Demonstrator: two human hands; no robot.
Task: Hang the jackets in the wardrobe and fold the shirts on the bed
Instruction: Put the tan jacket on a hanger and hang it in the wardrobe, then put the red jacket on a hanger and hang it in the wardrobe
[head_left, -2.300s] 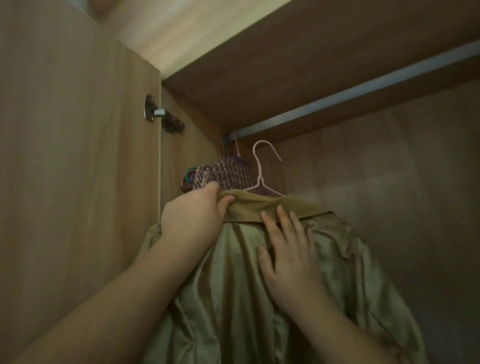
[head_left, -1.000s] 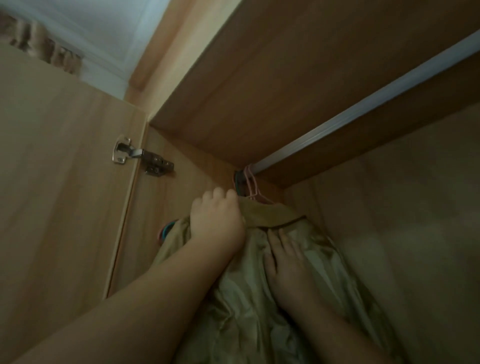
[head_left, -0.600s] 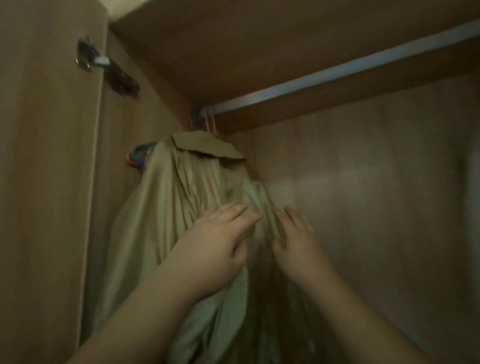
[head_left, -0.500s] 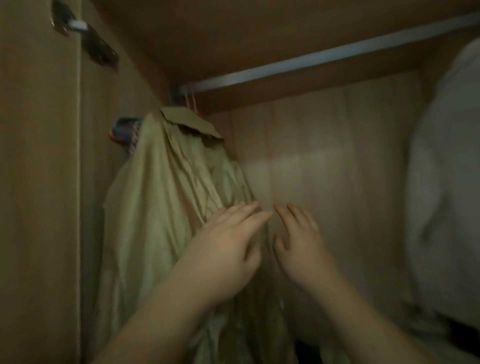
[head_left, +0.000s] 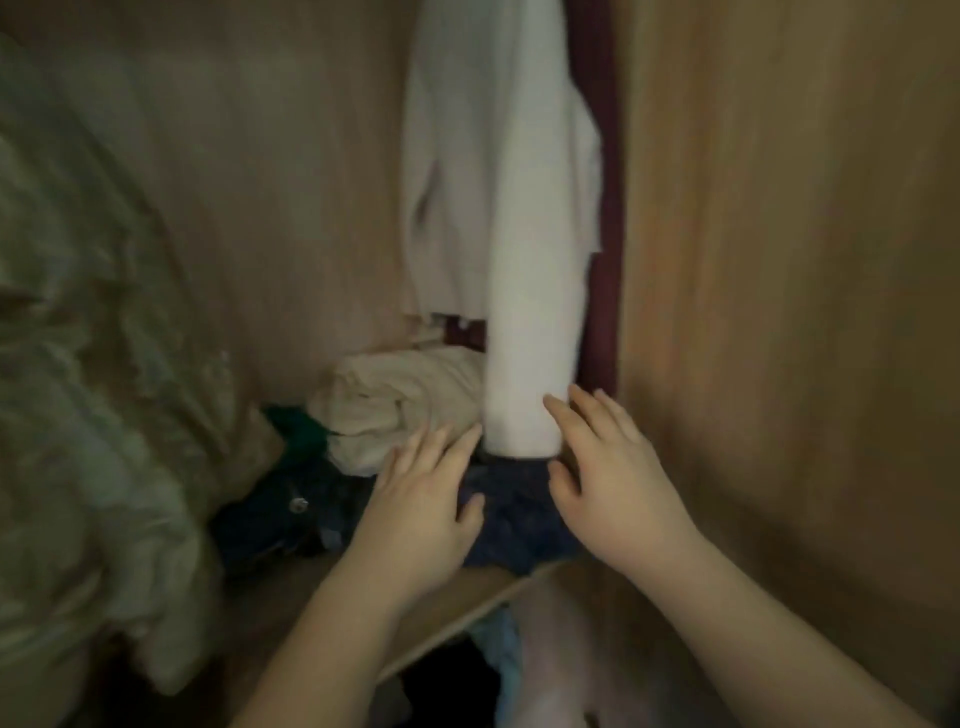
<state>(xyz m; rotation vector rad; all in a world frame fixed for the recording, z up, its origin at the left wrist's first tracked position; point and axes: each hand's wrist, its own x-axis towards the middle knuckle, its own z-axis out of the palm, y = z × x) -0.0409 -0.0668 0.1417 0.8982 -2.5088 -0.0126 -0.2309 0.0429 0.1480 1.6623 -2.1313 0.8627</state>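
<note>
The olive-green jacket (head_left: 78, 364) hangs at the left inside the wardrobe, its top out of frame. A white garment (head_left: 498, 208) hangs at the middle right, one sleeve reaching down to the clothes below. My left hand (head_left: 421, 514) hovers open, fingers spread, over dark blue clothing (head_left: 509, 525) on the wardrobe's shelf. My right hand (head_left: 618, 488) is open too, its fingertips close beside the white sleeve's cuff. Neither hand holds anything.
On the wooden shelf (head_left: 452, 603) lie a crumpled cream cloth (head_left: 400, 405), a green item (head_left: 301, 431) and dark denim with a metal button (head_left: 298, 504). A wooden side panel (head_left: 779, 312) fills the right. A dark red garment (head_left: 602, 260) hangs behind the white one.
My view has swung down and to the right, from the rail to the shelf. Both hands have left the green jacket, which stays hanging, and now float near the white sleeve.
</note>
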